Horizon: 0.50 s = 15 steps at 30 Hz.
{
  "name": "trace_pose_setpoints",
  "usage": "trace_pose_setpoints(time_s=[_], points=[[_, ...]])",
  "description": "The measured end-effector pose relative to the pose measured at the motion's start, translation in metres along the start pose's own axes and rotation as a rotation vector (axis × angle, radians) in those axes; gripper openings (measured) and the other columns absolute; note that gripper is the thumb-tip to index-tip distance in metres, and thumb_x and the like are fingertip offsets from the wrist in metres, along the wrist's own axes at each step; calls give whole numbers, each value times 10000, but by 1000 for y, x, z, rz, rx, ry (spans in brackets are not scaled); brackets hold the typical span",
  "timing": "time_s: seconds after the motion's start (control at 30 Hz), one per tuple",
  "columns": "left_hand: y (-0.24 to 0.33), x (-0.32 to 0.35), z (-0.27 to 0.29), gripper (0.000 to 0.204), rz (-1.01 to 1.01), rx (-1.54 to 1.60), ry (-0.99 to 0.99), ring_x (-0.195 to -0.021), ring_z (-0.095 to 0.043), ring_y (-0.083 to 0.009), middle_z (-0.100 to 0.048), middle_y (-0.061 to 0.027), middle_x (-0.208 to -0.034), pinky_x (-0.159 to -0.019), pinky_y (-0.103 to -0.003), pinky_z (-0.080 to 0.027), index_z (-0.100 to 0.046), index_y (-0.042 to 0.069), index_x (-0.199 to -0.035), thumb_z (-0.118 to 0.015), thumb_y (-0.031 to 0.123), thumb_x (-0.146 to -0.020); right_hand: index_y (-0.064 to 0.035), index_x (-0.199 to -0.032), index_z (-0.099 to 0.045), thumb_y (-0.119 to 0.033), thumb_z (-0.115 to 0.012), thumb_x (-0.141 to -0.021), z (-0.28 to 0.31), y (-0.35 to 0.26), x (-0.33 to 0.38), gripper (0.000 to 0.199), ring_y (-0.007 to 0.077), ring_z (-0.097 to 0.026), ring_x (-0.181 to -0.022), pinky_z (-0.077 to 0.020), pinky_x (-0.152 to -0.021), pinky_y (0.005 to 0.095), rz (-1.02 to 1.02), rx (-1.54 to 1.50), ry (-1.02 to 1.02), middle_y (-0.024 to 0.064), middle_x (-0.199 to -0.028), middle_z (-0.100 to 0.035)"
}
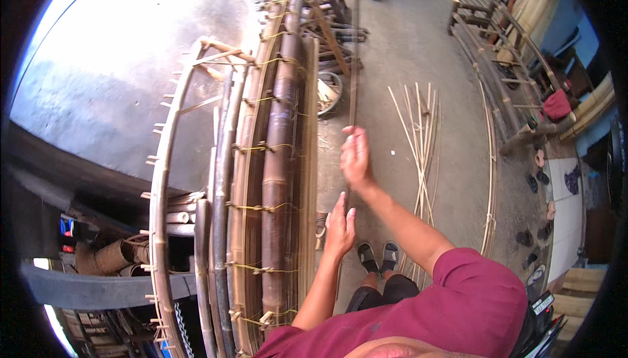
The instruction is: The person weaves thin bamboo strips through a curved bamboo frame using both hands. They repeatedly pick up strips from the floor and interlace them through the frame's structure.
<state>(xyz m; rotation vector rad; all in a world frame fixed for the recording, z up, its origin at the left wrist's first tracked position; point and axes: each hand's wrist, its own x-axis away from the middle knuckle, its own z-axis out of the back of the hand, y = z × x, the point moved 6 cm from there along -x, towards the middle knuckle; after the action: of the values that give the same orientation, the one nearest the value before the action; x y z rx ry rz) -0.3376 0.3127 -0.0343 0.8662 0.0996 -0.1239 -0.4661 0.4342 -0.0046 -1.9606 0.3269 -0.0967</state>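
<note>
A long, thin, dark bamboo strip (pixel 354 90) stands in front of me and runs up past the top of the picture. My right hand (pixel 356 156) grips it partway up, with the forearm reaching in from the right. Lower down, my left hand (pixel 339 228) has the strip's lower part between its thumb and fingers. Just left of my hands is a tall bamboo slat screen (pixel 251 155) lashed with yellow cord. A thick brown bamboo pole (pixel 276 162) runs along it, beside a row of narrow slats (pixel 307 194).
Several thin bamboo sticks (pixel 422 142) lie fanned on the concrete floor at right. A bamboo bench (pixel 481 51) stands farther right, near scattered footwear (pixel 531 181). A pegged bamboo frame (pixel 160 214) leans at left. A basin (pixel 329 90) and stacked bamboo pieces (pixel 333 15) are ahead.
</note>
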Motion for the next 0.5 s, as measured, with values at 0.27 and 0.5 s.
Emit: trace_pose_setpoints(time_s=[0.27,0.5], points=[[5,165,232,311,566,-90,380,-838,-648,-354,-656,-227,-910,-739,-418,-486,-630,5,-1034,-440,250,-1009,-96,-1154,-368,-256,-376,-1049,-200,9,189,191,183,-594,-660,-582,-621,373,-597,-380,-524,61,-848,-522],[-37,260,300,327,920,-492,392,-670,-552,-401,-599,-203,-711,-668,-482,-410,-641,32,-864,-515,317,-966,-84,-1220,-440,-289,-457,-1023,-198,60,259,285,160,-632,-863,-564,-744,333,-953,63,-1241,68,-1012,-583]])
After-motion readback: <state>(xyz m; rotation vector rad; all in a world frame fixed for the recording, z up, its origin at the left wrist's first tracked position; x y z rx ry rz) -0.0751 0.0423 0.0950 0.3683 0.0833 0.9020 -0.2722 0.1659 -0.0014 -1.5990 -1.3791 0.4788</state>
